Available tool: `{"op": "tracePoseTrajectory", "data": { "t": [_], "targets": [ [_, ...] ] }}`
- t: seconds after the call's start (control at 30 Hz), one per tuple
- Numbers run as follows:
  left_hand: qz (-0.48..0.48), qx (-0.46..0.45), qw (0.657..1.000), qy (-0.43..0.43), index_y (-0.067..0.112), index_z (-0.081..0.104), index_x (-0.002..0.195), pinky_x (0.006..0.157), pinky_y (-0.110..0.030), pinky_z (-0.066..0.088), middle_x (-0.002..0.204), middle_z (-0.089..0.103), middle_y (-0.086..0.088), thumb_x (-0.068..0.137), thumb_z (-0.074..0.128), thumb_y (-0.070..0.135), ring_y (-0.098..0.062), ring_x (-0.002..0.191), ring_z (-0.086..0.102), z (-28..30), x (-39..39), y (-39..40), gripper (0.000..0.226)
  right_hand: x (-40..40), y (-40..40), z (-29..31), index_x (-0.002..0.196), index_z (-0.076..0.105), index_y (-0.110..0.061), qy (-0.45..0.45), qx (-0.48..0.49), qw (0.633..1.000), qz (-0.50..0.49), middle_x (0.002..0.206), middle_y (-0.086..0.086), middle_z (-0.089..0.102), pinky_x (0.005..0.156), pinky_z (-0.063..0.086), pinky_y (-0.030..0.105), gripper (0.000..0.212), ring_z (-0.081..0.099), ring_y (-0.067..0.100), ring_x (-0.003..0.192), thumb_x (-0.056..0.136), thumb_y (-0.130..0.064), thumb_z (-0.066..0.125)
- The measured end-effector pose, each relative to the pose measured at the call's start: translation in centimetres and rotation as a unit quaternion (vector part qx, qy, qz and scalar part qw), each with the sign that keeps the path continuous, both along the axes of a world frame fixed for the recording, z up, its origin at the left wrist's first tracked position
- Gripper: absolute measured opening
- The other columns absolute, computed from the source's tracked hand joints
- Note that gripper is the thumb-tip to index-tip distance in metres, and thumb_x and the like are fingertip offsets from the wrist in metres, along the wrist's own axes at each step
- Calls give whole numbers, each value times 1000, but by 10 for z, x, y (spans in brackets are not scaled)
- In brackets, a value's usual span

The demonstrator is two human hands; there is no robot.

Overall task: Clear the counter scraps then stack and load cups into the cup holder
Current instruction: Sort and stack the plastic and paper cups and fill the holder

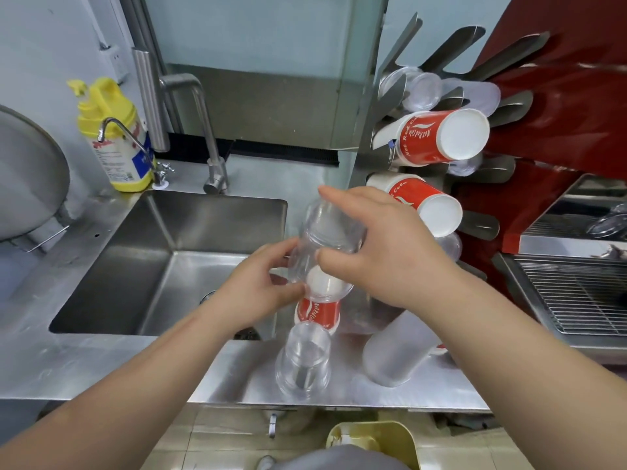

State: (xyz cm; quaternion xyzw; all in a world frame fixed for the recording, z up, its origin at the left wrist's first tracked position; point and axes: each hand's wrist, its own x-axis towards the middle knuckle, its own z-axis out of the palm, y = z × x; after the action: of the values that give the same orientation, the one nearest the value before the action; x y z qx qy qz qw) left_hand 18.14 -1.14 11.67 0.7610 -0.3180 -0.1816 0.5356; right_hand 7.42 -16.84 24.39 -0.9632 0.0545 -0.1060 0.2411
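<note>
Ideally, with left hand (pixel 261 293) gripping the lower clear cup (pixel 322 286) and right hand (pixel 383 245) grasping the upper one (pixel 329 228), keep both coaxial while nesting.

Sink (pixel 163 266): set into the tabletop (pixel 101 364), at the left half.
Taps: a tall tap (pixel 200 130) and a small tap (pixel 135 144) stand behind the sink.
Bottle (pixel 115 137): behind the sink's left corner, just beside the small tap.
Cup holder (pixel 441 123): on the right, behind the tabletop, with cups lying in its arms, bottoms toward the camera.
Hands: left hand (pixel 258 286) and right hand (pixel 383 245) are above the tabletop, right of the sink, on a stack of cups (pixel 322 252).
Loose cups: one cup (pixel 303 361) stands upside down before the stack; another cup (pixel 397 351) lies tilted to its right.
Rack (pixel 576 293): far right.
Bin (pixel 376 439): on the floor, before the tabletop.
</note>
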Motion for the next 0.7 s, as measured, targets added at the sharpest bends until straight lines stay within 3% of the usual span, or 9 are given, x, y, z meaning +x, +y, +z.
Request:
{"op": "tracePoseTrajectory", "data": {
  "t": [0.1,0.23,0.3,0.43,0.7],
  "targets": [
    [16,7,1000,-14,41,57,124,91,-25,53,121,58,7,61,67,49,2,112,57,8,-11,11,65,-9,3,9,142,44,-39,-16,10,1000,1,133,-11,53,104,39,25,77,48,6,122,70,-53,64],
    [30,9,999,-6,29,53,137,91,-20,49,126,56,15,62,68,52,4,116,54,5,-35,33,80,-25,8,7,140,45,-44,-15,48,999,7,127,-19,52,101,37,15,78,45,-4,118,66,-59,65],
    [37,14,999,-11,32,53,136,92,-22,49,124,57,17,63,69,52,2,115,56,-3,-48,44,77,-32,13,-1,139,46,-45,-9,52,998,16,123,-22,50,96,35,8,80,44,-7,116,63,-61,65],
    [39,24,999,15,28,56,134,95,-34,53,123,60,9,67,71,47,-9,114,60,-26,-63,57,71,-38,22,-21,139,45,-45,23,64,997,31,122,-26,46,92,28,-1,76,40,-10,117,69,-46,75],
    [21,60,997,43,34,53,136,102,-34,49,131,57,11,70,71,48,-6,121,56,-56,-70,62,70,-46,28,-58,140,47,-41,47,88,994,37,122,-23,48,101,42,23,75,45,-3,118,69,-46,71]
  ]
}}
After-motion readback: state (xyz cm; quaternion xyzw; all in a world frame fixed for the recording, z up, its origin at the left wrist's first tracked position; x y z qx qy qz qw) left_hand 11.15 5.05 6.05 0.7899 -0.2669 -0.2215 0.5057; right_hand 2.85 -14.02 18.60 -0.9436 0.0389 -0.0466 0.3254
